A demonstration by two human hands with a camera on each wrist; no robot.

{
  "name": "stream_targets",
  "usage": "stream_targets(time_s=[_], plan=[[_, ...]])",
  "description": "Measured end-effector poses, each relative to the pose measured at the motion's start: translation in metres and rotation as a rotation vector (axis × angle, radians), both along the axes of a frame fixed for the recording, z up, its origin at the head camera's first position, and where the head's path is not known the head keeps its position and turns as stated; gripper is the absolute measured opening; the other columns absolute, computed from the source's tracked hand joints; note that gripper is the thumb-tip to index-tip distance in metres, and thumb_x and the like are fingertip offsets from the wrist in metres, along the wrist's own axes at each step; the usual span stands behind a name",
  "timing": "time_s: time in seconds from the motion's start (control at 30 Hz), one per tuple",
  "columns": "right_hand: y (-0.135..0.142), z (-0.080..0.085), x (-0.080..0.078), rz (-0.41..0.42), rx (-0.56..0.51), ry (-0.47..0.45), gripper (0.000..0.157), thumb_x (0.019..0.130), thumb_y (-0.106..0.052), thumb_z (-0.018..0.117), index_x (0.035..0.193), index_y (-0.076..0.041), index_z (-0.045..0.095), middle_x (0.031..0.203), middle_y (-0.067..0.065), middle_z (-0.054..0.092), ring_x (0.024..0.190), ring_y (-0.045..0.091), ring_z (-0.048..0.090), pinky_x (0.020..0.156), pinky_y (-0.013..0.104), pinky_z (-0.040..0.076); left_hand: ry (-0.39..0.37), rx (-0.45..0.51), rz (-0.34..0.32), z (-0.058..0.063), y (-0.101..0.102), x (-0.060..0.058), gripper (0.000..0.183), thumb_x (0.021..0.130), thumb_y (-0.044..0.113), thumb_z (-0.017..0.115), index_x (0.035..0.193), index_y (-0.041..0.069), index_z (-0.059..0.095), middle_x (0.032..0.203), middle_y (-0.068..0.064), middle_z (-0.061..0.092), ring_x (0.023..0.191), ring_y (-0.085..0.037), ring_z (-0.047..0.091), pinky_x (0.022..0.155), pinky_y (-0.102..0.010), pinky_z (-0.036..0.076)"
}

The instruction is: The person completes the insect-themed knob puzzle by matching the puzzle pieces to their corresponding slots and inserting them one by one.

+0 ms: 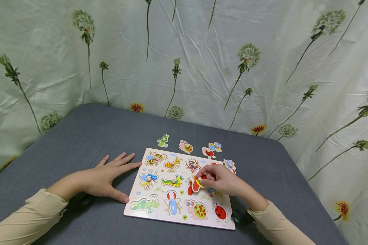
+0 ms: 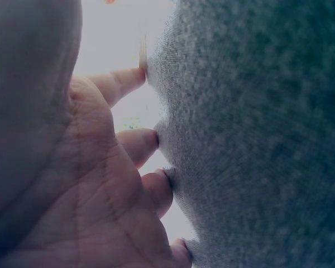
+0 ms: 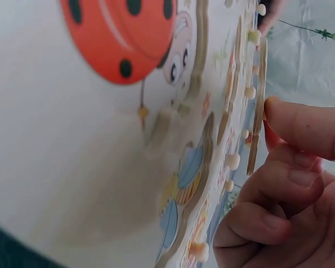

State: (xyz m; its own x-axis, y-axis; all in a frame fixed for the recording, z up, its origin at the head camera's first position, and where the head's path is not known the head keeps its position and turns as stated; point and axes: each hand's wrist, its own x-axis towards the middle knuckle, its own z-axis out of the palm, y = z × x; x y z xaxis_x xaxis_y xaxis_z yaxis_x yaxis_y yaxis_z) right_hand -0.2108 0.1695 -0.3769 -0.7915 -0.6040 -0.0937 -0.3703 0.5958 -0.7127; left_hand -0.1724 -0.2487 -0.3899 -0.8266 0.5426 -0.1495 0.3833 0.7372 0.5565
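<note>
A wooden peg puzzle board (image 1: 157, 217) with printed insects lies on the table. My right hand (image 1: 222, 178) pinches a red-and-yellow butterfly puzzle piece (image 1: 196, 185) between thumb and fingers, over the right-middle of the board. Edge-on in the right wrist view, the butterfly piece (image 3: 260, 106) stands apart from the board's surface. My left hand (image 1: 107, 177) lies spread on the cloth, its thumb and index fingertips right at the board's left edge. The left wrist view shows the fingers (image 2: 137, 146) of that hand pressing into grey cloth. Pegged pieces, including a bee (image 1: 154, 158) and a dragonfly (image 1: 148, 179), sit in the board.
Beyond the board lie loose pieces: a green insect (image 1: 163, 140), a snail (image 1: 186, 146), a ladybug (image 1: 208, 152) and a blue-winged bee (image 1: 215, 147). Another winged piece (image 1: 230, 166) overlaps the board's far right corner. A dandelion-print curtain (image 1: 202, 68) hangs behind the grey table (image 1: 110, 129).
</note>
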Motion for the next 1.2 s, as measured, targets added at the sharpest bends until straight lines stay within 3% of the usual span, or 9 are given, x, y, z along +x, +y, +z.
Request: stream_targets(time_s=[1.2], plan=[[-0.015, -0.001, 0.002, 0.055, 0.026, -0.018, 0.008, 0.101, -0.012, 0.073, 0.106, -0.007, 0.076, 0.069, -0.008, 0.043, 0.061, 0.001, 0.037, 0.058, 0.019, 0.03, -0.009, 0.0, -0.002, 0.003, -0.001, 0.0, 0.116, 0.077, 0.074, 0.084, 0.171, 0.03, 0.032, 0.181, -0.019, 0.011, 0.165, -0.055, 0.002, 0.117, -0.087, -0.008]])
